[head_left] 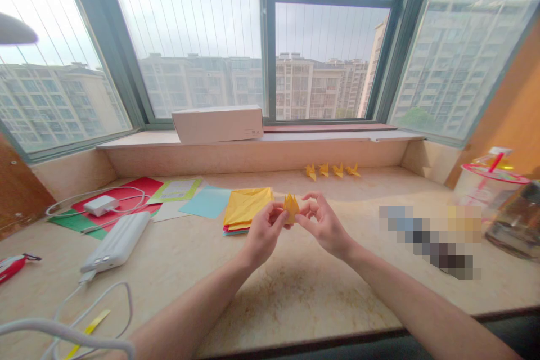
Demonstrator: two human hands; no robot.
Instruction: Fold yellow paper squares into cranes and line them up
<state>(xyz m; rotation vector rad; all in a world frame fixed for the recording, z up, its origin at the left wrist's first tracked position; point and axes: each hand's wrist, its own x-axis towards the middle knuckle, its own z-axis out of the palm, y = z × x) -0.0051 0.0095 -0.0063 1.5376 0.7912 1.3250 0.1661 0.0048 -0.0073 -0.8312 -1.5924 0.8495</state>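
Between my two hands is a small piece of folded yellow origami paper (291, 209) with several points sticking up. My left hand (266, 228) pinches its left side between thumb and fingers. On the other side, the thumb and fingers of my right hand (324, 225) close on its right edge. Just behind and left of my left hand lies a stack of yellow paper (247, 208), with red and blue sheets showing underneath. Several finished yellow paper cranes (324, 170) stand in a row at the back of the counter.
Left are a light blue sheet (206, 201), red paper (145, 187), a white charger (101, 205), a power bank (118, 241) and looping cables. A white box (217, 125) sits on the windowsill. At right stand a lidded cup with a red straw (485, 185) and a glass container (517, 230).
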